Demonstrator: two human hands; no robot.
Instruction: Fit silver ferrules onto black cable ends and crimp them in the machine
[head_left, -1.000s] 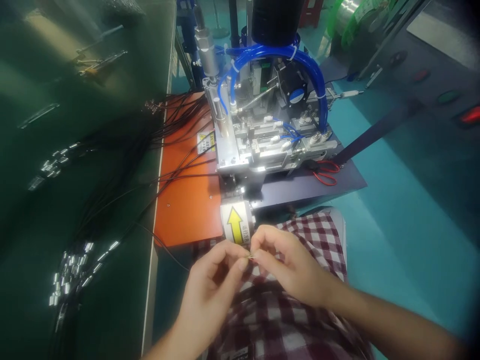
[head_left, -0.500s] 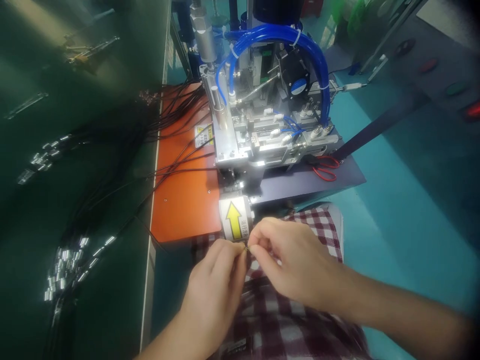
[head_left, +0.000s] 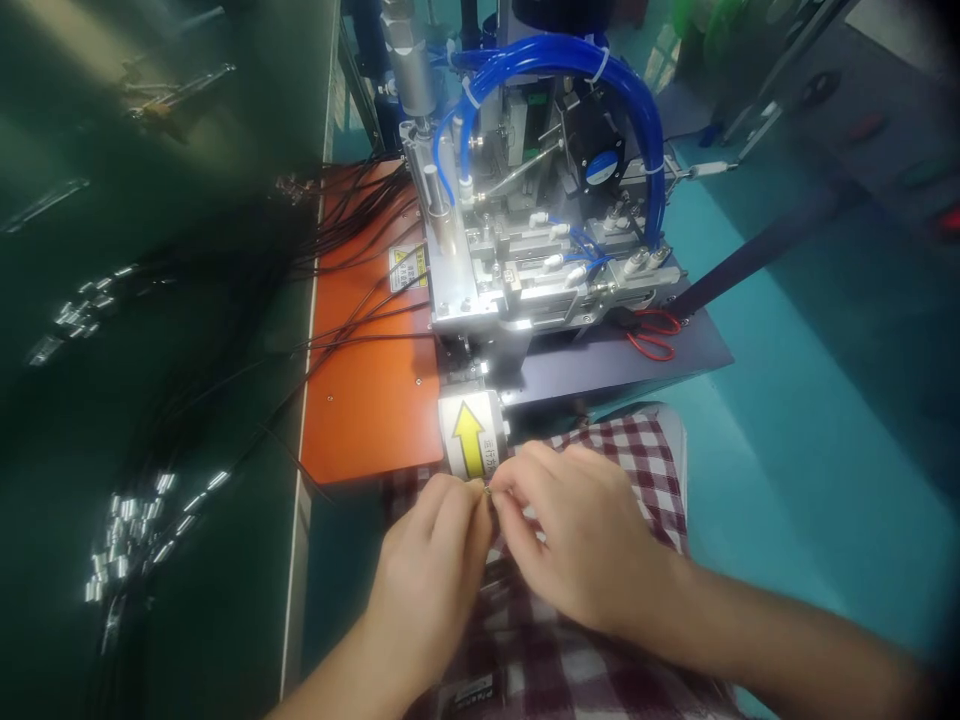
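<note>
My left hand (head_left: pixel 435 560) and my right hand (head_left: pixel 581 530) meet fingertip to fingertip over my lap. Thumb and forefinger of each are pinched together. A tiny metallic piece (head_left: pixel 487 490) shows between the fingertips; it is too small to name. Just beyond the fingers sits a white cover (head_left: pixel 454 425) bearing a yellow arrow (head_left: pixel 469 440), at the front of a metal machine (head_left: pixel 517 270) with blue air hoses (head_left: pixel 555 50). Below my hands lies a maroon and white checkered cloth (head_left: pixel 637 470) over my lap.
An orange plate (head_left: pixel 367 400) adjoins the machine, with several black cables (head_left: pixel 360 330) running across it to the dark green table (head_left: pixel 225 580). Cables with shiny metal ends (head_left: pixel 127 530) lie on that table. Red-handled scissors (head_left: pixel 652 335) rest on the machine's base.
Both hands stay pinched together and have shifted very slightly left. The right fingers have moved a little around the tiny piece. The camera view has moved slightly.
</note>
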